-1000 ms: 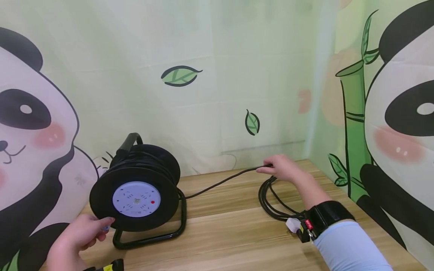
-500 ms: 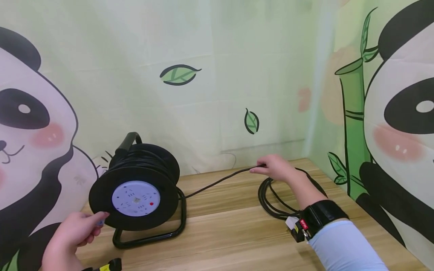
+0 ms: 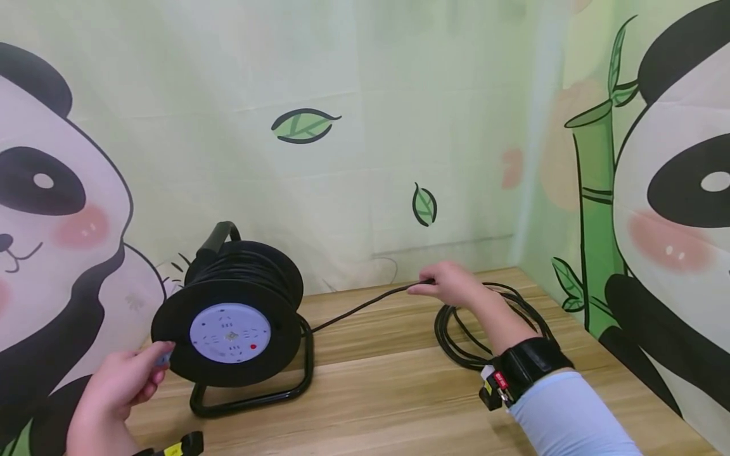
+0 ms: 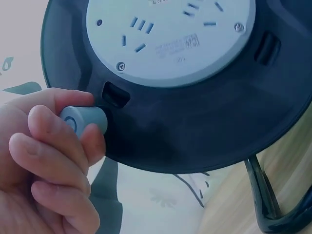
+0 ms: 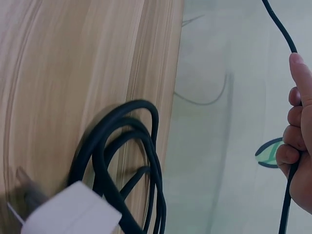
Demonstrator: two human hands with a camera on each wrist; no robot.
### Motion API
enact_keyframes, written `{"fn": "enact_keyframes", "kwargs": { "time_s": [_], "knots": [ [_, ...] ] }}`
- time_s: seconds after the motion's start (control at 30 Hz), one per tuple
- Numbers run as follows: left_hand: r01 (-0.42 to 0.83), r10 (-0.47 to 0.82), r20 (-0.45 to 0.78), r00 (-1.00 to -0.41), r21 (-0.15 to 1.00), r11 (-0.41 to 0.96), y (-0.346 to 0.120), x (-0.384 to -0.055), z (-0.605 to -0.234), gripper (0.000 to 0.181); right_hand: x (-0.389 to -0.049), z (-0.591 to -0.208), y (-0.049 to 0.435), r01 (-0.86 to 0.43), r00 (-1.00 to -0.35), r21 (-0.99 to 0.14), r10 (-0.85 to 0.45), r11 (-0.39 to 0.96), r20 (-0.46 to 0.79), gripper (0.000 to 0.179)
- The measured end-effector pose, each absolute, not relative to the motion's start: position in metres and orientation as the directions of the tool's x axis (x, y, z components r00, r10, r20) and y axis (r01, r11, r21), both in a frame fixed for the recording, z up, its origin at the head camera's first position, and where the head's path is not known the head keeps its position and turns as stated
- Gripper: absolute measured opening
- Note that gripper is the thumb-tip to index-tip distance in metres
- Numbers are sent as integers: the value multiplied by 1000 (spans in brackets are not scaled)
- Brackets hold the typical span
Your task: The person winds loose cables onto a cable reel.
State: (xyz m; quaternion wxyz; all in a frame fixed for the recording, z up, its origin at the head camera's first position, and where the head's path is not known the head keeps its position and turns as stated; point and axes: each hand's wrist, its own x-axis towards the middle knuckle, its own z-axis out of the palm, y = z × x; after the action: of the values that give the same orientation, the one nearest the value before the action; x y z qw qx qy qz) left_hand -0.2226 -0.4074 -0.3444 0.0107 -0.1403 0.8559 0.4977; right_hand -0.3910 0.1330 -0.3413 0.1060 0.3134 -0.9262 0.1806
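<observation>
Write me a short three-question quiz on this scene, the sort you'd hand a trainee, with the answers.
1. True or false: the right hand grips the carrying handle.
2. What does the left hand pinch? A) a red button B) a pale knob C) the black frame
3. Where does the looped coil lie?

Key:
1. False; it holds the black cable.
2. B
3. On the wooden table, to the right of the reel in the head view.
</observation>
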Motion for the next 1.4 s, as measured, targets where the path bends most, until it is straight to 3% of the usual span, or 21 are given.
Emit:
{"fn": "enact_keyframes", "kwargs": {
  "time_s": [0.47,0.7,0.93,1.17,1.4],
  "knots": [
    [-178,-340,-73,-938,940,290,-392,-224,-329,53,-386,-343,104,-681,-728,-263,-594,683,342,44],
    [-129,-368,-19,-930,952,277,-382,-224,-323,62,-379,-342,90,-696,-714,-254,-610,672,344,43],
    [-94,-432,76,-899,929,358,-366,-224,-317,68,-376,-342,75,-722,-687,-235,-636,650,353,42],
    [-85,-472,131,-872,908,410,-351,-224,-309,68,-372,-340,59,-702,-710,-237,-636,671,303,38],
    [-85,-546,238,-803,861,501,-330,-225,-307,67,-368,-340,44,-710,-703,-228,-655,666,276,38]
  ]
}}
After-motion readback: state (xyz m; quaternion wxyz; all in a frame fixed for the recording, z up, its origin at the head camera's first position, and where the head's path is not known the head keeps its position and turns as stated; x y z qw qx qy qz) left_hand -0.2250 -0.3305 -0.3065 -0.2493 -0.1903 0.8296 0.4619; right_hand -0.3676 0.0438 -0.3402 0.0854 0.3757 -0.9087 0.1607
